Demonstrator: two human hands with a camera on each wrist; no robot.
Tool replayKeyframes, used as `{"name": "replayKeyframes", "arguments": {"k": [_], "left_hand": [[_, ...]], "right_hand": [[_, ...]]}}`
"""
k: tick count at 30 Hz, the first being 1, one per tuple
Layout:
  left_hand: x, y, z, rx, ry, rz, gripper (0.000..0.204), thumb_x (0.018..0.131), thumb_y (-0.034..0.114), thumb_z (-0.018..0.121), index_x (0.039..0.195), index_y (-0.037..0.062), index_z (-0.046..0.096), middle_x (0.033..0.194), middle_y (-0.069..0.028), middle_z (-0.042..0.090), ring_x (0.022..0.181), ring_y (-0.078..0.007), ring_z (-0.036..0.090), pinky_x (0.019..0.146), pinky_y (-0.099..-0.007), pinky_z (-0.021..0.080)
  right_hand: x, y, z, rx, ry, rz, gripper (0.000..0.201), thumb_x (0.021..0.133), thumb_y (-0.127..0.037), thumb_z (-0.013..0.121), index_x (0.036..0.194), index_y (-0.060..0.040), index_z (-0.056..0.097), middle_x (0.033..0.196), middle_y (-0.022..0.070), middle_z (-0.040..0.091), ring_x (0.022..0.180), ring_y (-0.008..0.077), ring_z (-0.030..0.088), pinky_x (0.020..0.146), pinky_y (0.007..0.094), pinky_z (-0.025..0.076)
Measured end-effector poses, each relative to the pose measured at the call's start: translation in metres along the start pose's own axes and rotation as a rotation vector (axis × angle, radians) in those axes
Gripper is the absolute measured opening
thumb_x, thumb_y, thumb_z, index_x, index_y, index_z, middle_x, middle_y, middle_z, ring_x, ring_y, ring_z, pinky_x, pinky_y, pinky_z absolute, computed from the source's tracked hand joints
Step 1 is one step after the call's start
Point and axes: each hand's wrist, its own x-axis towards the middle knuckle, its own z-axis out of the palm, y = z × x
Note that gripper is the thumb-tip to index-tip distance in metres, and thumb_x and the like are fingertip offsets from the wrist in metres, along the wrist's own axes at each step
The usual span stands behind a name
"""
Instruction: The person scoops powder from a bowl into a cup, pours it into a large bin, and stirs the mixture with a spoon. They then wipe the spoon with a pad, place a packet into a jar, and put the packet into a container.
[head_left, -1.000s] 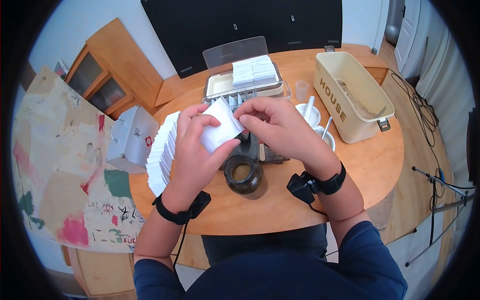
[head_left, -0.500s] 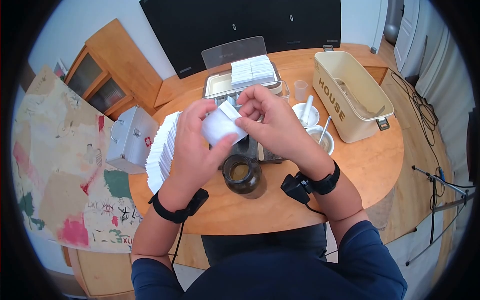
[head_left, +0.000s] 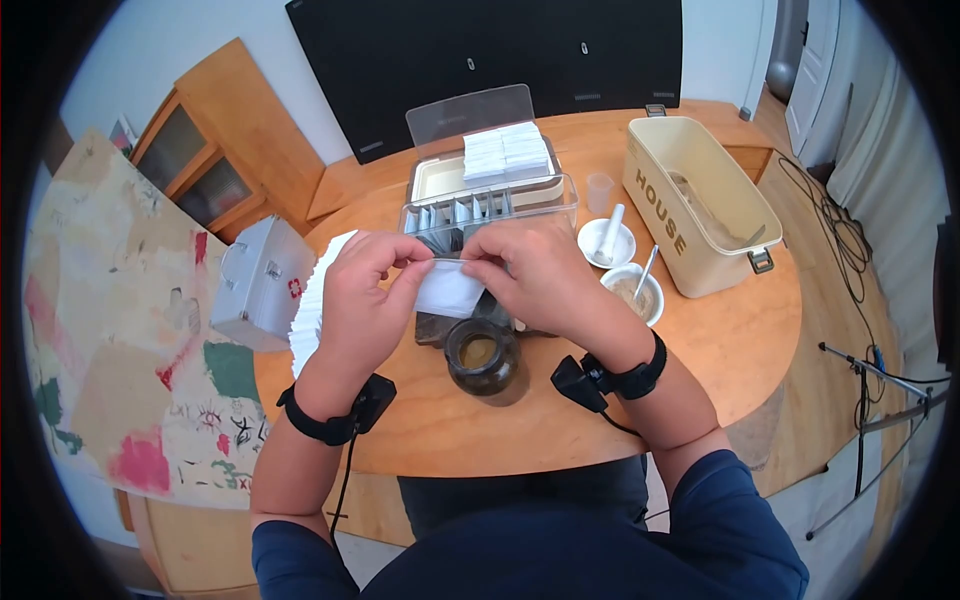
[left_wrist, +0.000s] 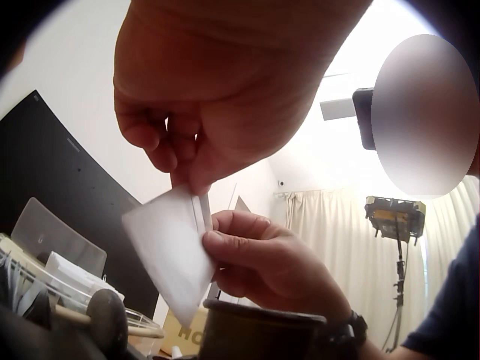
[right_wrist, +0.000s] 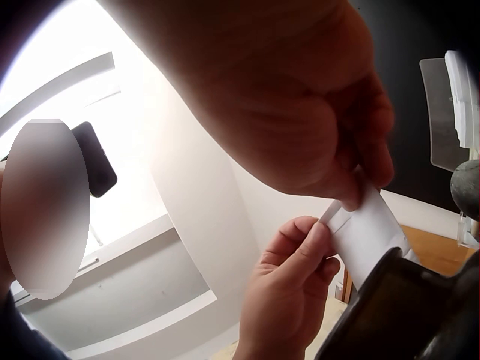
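Both hands pinch the folded top edge of a small white paper packet (head_left: 448, 291), which hangs flat between them. The left hand (head_left: 370, 290) grips its left corner with thumb and fingertips, the right hand (head_left: 535, 275) its right corner. In the left wrist view the packet (left_wrist: 174, 251) hangs below the left hand (left_wrist: 217, 90), with the right hand (left_wrist: 274, 259) at its far corner. The right wrist view shows the packet (right_wrist: 367, 236) close to a dark jar's rim. That dark round jar (head_left: 484, 372) stands just in front of the packet, with brownish contents.
Behind the hands are a divided clear rack (head_left: 470, 208) and stacked white packets (head_left: 506, 152). A row of white packets (head_left: 312, 310) lies left, beside a metal case (head_left: 262, 283). Right are a mortar bowl (head_left: 606, 243), a bowl with a spoon (head_left: 640, 297) and a HOUSE bin (head_left: 700, 225).
Both hands have moved down and slightly apart. The packet has turned from tilted to hanging level by its top edge, and the left hand has shifted from its side to a top corner.
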Motion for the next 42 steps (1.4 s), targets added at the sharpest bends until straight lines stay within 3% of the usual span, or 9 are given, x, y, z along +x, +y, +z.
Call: {"name": "replayKeyframes", "arguments": {"k": [9,17,23,26,29,33,37,39,42], "left_hand": [[0.006,-0.007,-0.001,0.080,-0.150,0.112,0.006,0.085,0.004,0.071,0.091,0.0032,0.069,0.083,-0.0058,0.066,0.075,-0.0188,0.057,0.067,-0.0309,0.044],[0.029,-0.013,0.011,-0.136,-0.175,-0.209,0.005,0.088,0.003,0.070,0.092,-0.0008,0.069,0.082,-0.0035,0.067,0.074,-0.0088,0.058,0.067,-0.0247,0.047],[0.055,-0.005,0.012,-0.026,-0.363,-0.118,0.007,0.087,0.004,0.071,0.092,-0.0012,0.070,0.080,-0.0055,0.066,0.072,-0.0117,0.060,0.067,-0.0252,0.047],[0.065,-0.009,0.013,0.034,-0.342,-0.089,0.010,0.087,0.008,0.072,0.091,-0.0014,0.070,0.080,-0.0070,0.066,0.070,-0.0137,0.061,0.065,-0.0271,0.047],[0.088,-0.046,0.014,0.223,-0.135,-0.034,0.010,0.085,0.008,0.070,0.092,0.0001,0.072,0.084,-0.0122,0.069,0.073,-0.0234,0.067,0.067,-0.0316,0.052],[0.132,-0.133,0.028,0.222,-0.095,-0.188,0.012,0.085,0.011,0.069,0.092,0.0010,0.073,0.083,-0.0117,0.071,0.074,-0.0233,0.068,0.070,-0.0336,0.054],[0.164,-0.202,0.058,0.133,-0.204,-0.306,0.013,0.084,0.013,0.071,0.092,0.0022,0.075,0.079,-0.0110,0.072,0.072,-0.0224,0.069,0.070,-0.0347,0.055],[0.175,-0.216,0.076,0.133,-0.266,-0.336,0.013,0.084,0.013,0.072,0.091,0.0031,0.076,0.077,-0.0109,0.073,0.071,-0.0218,0.071,0.070,-0.0346,0.055],[0.188,-0.238,0.100,0.146,-0.321,-0.363,0.013,0.083,0.013,0.072,0.090,0.0034,0.076,0.077,-0.0115,0.073,0.072,-0.0219,0.072,0.070,-0.0343,0.055]], "right_hand": [[0.001,0.004,0.004,-0.034,0.048,-0.101,0.003,0.081,-0.005,0.072,0.082,-0.0022,0.071,0.076,0.0116,0.069,0.071,0.0303,0.066,0.063,0.0381,0.052],[0.005,0.016,-0.019,-0.025,0.042,0.023,0.009,0.085,-0.010,0.071,0.088,-0.0015,0.071,0.080,0.0138,0.069,0.073,0.0323,0.067,0.067,0.0391,0.053],[0.005,0.024,-0.027,-0.037,0.037,0.063,0.011,0.087,-0.013,0.070,0.089,-0.0032,0.072,0.082,0.0155,0.069,0.074,0.0327,0.067,0.068,0.0393,0.053],[0.006,0.024,-0.029,0.006,0.062,0.092,0.014,0.087,-0.015,0.071,0.093,-0.0029,0.072,0.082,0.0139,0.070,0.073,0.0314,0.068,0.068,0.0388,0.053],[0.007,0.019,-0.040,0.001,0.101,0.179,0.018,0.087,-0.016,0.071,0.099,-0.0020,0.071,0.081,0.0120,0.071,0.073,0.0277,0.069,0.067,0.0374,0.053],[0.004,0.015,-0.060,-0.028,0.125,0.196,0.022,0.088,-0.015,0.070,0.104,-0.0005,0.070,0.082,0.0114,0.071,0.071,0.0215,0.069,0.063,0.0319,0.052],[0.005,0.013,-0.067,-0.055,0.152,0.218,0.017,0.088,-0.013,0.071,0.098,0.0005,0.069,0.076,0.0086,0.067,0.068,0.0181,0.064,0.061,0.0290,0.050],[0.006,0.010,-0.068,-0.086,0.189,0.232,0.016,0.087,-0.017,0.071,0.093,-0.0023,0.069,0.076,0.0099,0.068,0.069,0.0243,0.067,0.063,0.0340,0.051],[0.009,0.008,-0.066,-0.106,0.179,0.256,0.013,0.086,-0.012,0.073,0.092,-0.0009,0.068,0.074,0.0093,0.066,0.066,0.0232,0.065,0.061,0.0322,0.050]]}}
